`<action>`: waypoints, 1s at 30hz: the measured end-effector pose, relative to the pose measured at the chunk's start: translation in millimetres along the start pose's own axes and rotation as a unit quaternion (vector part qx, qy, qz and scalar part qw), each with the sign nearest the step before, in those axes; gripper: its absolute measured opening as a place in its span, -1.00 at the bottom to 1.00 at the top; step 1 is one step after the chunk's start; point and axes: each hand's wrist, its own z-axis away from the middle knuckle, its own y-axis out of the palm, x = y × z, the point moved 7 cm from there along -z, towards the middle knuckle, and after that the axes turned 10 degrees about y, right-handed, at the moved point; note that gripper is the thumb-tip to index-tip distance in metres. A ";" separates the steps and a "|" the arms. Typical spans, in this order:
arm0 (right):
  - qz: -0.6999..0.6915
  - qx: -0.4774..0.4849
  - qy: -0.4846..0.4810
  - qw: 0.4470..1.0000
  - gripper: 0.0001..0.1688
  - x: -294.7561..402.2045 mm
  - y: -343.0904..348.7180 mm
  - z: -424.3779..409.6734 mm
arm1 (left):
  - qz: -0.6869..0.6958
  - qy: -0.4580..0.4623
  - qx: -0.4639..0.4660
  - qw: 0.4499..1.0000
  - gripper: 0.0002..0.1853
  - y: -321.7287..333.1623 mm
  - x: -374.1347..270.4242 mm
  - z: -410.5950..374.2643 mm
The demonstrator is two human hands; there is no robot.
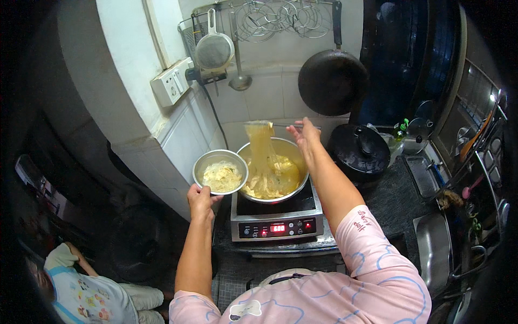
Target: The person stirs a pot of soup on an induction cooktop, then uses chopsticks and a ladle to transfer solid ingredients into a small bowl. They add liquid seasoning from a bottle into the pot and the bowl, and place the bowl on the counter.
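My left hand (pixel 202 200) grips the near rim of a small metal bowl (pixel 220 171) that holds pale noodles and yellowish pieces. Just right of it, a larger metal pot (pixel 301 162) with yellow broth rests on an induction cooker (pixel 277 229) with a lit panel. Above the pot my right hand (pixel 304 131) holds chopsticks (pixel 283 125), from which a long bundle of thin noodles (pixel 261 146) hangs down into the broth.
A lidded black pot (pixel 359 150) stands right of the cooker. A black frying pan (pixel 333 82), a strainer (pixel 214 51) and a ladle (pixel 240 82) hang on the wall. A sink (pixel 435 251) and dish rack (pixel 489 174) are at right; another person (pixel 93 295) is at lower left.
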 end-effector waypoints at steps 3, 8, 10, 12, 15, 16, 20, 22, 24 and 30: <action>-0.012 0.011 -0.042 0.999 -0.62 30.5 34.7 14.1 | 0.014 0.002 -0.005 1.000 -0.93 4.0 8.7 -4.7; -0.017 0.070 -0.068 0.995 -0.61 91.8 91.8 39.9 | 0.021 0.007 0.001 1.000 -0.88 22.1 10.3 -5.8; -0.022 0.094 -0.094 0.991 -0.62 115.8 115.6 51.0 | 0.014 0.009 0.011 1.000 -0.88 29.7 13.0 -6.8; -0.023 0.124 -0.122 0.984 -0.65 138.3 142.7 64.7 | 0.014 0.017 0.003 1.000 -0.89 33.3 20.8 -10.3; 0.003 0.157 -0.146 0.977 -0.67 176.4 178.1 92.9 | -0.004 -0.006 0.044 0.999 -0.97 50.3 21.9 -5.6; 0.003 0.169 -0.161 0.972 -0.67 183.5 190.7 102.9 | -0.003 0.010 0.038 0.999 -0.96 52.2 21.8 -5.7; 0.015 0.197 -0.219 0.956 -0.64 206.4 220.6 133.2 | -0.025 0.012 0.040 0.999 -0.93 64.4 28.0 -2.2; 0.028 0.210 -0.214 0.954 -0.63 206.3 224.0 137.2 | -0.002 -0.017 0.055 0.998 -0.93 72.4 32.0 0.8; 0.044 0.214 -0.200 0.955 -0.64 193.8 219.2 136.1 | 0.012 -0.042 0.068 0.997 -0.93 79.3 36.1 3.2; 0.191 0.150 -0.202 0.949 -0.73 89.9 131.4 110.6 | 0.059 -0.063 0.077 0.993 -0.92 91.0 48.5 -3.9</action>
